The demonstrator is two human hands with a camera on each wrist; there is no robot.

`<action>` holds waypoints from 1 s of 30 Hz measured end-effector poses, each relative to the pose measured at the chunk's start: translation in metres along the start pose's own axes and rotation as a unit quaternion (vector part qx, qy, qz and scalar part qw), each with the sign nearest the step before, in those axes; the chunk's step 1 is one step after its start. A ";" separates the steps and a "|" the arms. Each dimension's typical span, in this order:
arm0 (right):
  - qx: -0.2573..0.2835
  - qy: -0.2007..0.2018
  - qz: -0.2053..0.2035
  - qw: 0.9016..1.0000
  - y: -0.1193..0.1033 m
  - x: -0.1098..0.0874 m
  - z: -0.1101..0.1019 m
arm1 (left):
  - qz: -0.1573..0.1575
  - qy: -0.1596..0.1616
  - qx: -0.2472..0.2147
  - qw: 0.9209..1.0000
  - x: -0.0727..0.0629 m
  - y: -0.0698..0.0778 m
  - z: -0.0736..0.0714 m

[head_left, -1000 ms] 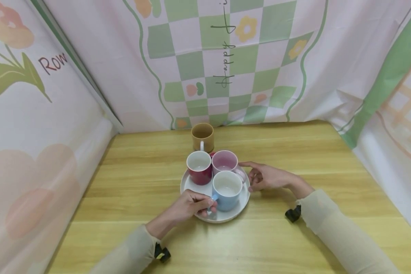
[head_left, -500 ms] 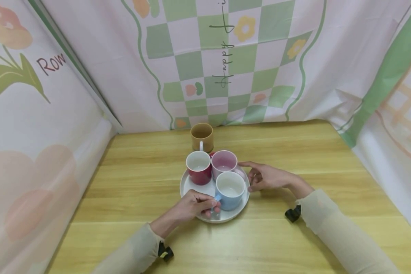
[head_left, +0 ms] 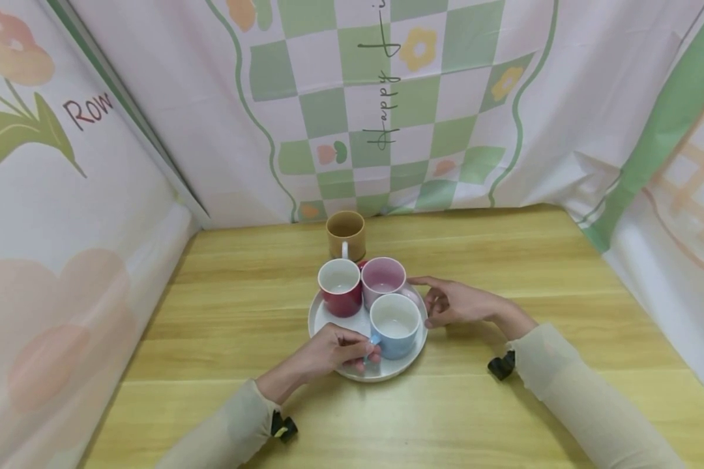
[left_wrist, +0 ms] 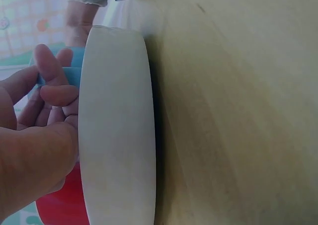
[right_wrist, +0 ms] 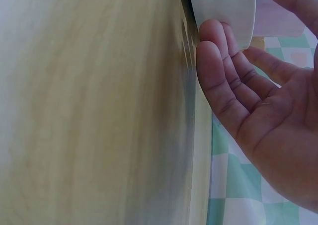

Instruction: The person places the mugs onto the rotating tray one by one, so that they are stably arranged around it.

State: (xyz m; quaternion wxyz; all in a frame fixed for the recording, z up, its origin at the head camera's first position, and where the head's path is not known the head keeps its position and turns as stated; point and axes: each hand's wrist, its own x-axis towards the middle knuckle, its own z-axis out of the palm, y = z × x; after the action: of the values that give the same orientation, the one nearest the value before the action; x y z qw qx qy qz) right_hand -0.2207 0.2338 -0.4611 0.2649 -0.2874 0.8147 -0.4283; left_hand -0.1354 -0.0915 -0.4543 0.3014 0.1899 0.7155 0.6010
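My left hand (head_left: 334, 352) pinches the handle of a light blue mug (head_left: 396, 339), white inside, which stands upright near the front right of a round white tray (head_left: 328, 332). Behind the blue mug sits a pink mug (head_left: 384, 276) with its handle toward the right. A dark red mug (head_left: 343, 303), white inside, stands at the tray's back left. My right hand (head_left: 463, 304) is at the tray's right edge, its thumb and index finger spread along the rim; the other fingers (right_wrist: 211, 66) bend loosely beside the tray's wall (right_wrist: 226, 11) in the right wrist view.
A mustard-brown mug (head_left: 354, 244) with a pale handle stands on the wooden table (head_left: 246, 280) just behind the tray. Printed cloth hangs (head_left: 322, 111) along the table's back edge and both sides.
The blue mug has shifted slightly to the right on the tray, with my left hand still on its handle. My right hand stays in place at the rim.
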 end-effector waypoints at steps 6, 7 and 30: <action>-0.005 0.001 0.003 1.000 0.000 0.000 0.000 | -0.006 -0.001 0.022 1.000 0.000 0.002 0.000; -0.004 0.001 0.003 1.000 -0.001 0.000 0.000 | -0.007 0.000 0.025 1.000 0.000 0.002 -0.001; -0.001 0.000 0.002 1.000 -0.001 0.000 0.001 | -0.001 0.048 0.021 0.999 -0.005 0.006 -0.005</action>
State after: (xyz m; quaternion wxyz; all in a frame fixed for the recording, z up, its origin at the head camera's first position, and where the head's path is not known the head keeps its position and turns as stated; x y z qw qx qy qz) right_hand -0.2199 0.2332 -0.4604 0.2656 -0.2860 0.8158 -0.4268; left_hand -0.1357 -0.0967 -0.4467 0.2628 0.1664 0.7418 0.5941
